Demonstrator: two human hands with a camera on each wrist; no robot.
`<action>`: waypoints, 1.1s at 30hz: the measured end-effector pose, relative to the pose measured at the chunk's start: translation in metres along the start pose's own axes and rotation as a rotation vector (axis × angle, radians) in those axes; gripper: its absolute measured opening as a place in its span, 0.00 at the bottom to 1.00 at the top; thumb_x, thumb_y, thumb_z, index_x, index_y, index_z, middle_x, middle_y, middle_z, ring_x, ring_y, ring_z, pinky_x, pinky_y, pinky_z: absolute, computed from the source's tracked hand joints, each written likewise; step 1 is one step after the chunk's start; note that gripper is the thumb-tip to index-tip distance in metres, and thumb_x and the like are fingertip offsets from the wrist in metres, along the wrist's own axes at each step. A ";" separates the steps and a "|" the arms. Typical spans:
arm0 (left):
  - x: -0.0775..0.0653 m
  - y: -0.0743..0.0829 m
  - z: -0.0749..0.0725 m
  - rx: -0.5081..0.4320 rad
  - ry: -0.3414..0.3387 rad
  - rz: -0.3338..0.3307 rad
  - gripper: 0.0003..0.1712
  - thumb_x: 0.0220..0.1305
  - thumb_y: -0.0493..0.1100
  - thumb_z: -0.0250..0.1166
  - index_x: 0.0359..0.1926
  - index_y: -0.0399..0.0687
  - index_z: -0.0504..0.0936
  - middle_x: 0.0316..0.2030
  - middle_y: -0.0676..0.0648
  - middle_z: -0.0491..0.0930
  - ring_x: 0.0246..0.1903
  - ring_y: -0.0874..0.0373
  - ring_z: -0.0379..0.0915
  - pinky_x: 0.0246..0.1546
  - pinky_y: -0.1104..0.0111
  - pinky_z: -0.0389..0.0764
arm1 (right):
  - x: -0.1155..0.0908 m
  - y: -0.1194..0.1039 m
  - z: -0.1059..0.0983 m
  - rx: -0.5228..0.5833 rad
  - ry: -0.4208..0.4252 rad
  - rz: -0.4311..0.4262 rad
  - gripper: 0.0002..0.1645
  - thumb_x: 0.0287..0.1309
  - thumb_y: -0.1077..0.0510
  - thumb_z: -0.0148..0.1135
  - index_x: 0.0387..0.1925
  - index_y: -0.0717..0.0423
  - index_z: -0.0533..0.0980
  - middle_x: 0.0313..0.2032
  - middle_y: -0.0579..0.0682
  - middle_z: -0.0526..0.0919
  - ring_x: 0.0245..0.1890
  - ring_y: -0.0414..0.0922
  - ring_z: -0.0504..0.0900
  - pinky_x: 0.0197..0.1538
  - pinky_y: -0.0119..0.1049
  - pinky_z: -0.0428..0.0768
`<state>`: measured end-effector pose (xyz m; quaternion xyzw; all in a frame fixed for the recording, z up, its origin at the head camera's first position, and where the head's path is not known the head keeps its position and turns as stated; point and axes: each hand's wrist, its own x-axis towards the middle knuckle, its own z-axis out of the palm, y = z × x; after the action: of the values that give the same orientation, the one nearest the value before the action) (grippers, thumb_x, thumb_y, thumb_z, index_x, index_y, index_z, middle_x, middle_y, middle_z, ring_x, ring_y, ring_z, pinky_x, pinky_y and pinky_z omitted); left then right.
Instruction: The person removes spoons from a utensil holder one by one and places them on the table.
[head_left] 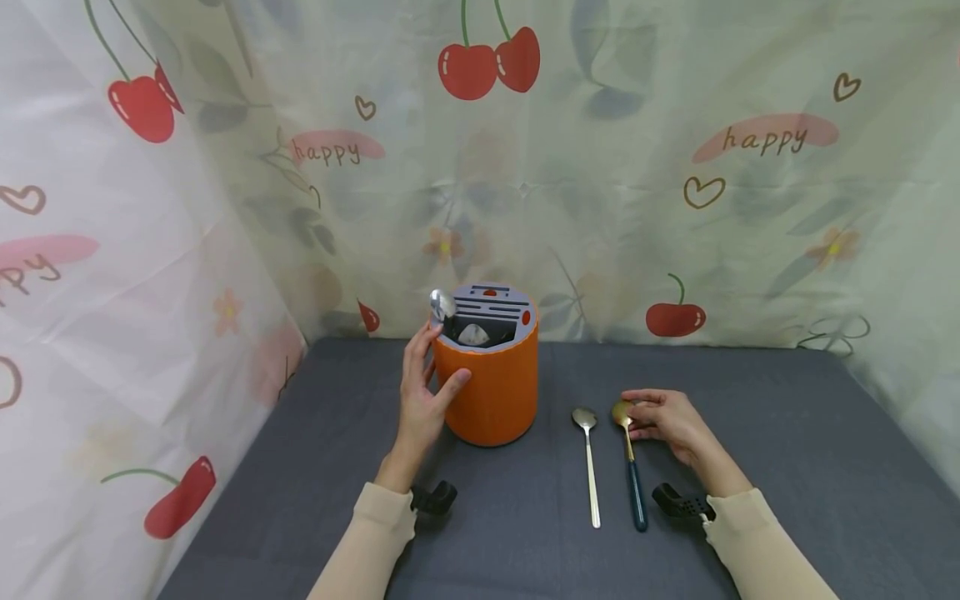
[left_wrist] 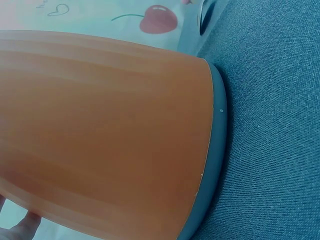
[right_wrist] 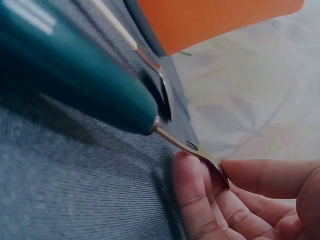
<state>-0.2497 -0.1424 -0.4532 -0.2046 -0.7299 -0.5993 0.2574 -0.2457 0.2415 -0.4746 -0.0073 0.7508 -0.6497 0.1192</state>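
Observation:
An orange cylindrical utensil holder (head_left: 491, 396) with a grey slotted top stands toward the back of the table. My left hand (head_left: 423, 404) holds its left side, thumb on the front and fingers near the rim. Above that rim, a silver spoon's head (head_left: 443, 303) sticks up beside the fingertips. On the right, a gold spoon (head_left: 622, 412) with a dark teal handle (right_wrist: 75, 70) lies lengthwise. My right hand (head_left: 675, 425) pinches its bowl, thumb on one face and fingers on the other in the right wrist view. The holder's far side is hidden.
Another spoon (head_left: 584, 417), with a pale handle, lies between the holder and the gold spoon. A dark grey cloth (head_left: 517, 517) covers the table. Printed curtains (head_left: 600, 217) hang behind and at the left. Each wrist wears a black camera mount (head_left: 435, 497).

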 end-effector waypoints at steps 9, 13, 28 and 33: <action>0.002 0.002 0.002 -0.002 0.013 -0.010 0.43 0.67 0.32 0.70 0.78 0.53 0.63 0.79 0.47 0.54 0.76 0.46 0.54 0.69 0.30 0.57 | 0.001 0.006 0.002 -0.027 0.004 -0.004 0.28 0.73 0.70 0.54 0.68 0.83 0.63 0.33 0.55 0.86 0.29 0.44 0.86 0.37 0.39 0.88; 0.002 0.014 0.003 -0.002 0.016 -0.020 0.43 0.66 0.27 0.68 0.77 0.46 0.62 0.79 0.42 0.53 0.76 0.42 0.53 0.70 0.29 0.56 | 0.001 0.007 0.003 -0.052 0.020 -0.003 0.28 0.72 0.69 0.56 0.67 0.83 0.64 0.30 0.54 0.85 0.25 0.42 0.85 0.32 0.38 0.88; -0.001 0.040 0.000 -0.028 0.009 -0.025 0.39 0.68 0.32 0.69 0.76 0.44 0.64 0.78 0.40 0.55 0.75 0.42 0.54 0.69 0.28 0.56 | -0.001 0.005 0.010 -0.280 0.143 -0.008 0.21 0.69 0.67 0.62 0.58 0.78 0.75 0.26 0.54 0.84 0.17 0.43 0.81 0.21 0.39 0.84; 0.000 0.028 0.001 -0.026 0.007 -0.017 0.39 0.69 0.34 0.69 0.76 0.48 0.64 0.78 0.43 0.55 0.76 0.45 0.53 0.70 0.30 0.56 | -0.001 0.005 0.009 -0.337 0.159 0.005 0.19 0.68 0.66 0.63 0.56 0.76 0.78 0.25 0.54 0.83 0.16 0.43 0.80 0.20 0.39 0.83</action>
<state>-0.2323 -0.1357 -0.4318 -0.1994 -0.7228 -0.6118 0.2522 -0.2428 0.2335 -0.4806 0.0260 0.8562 -0.5127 0.0580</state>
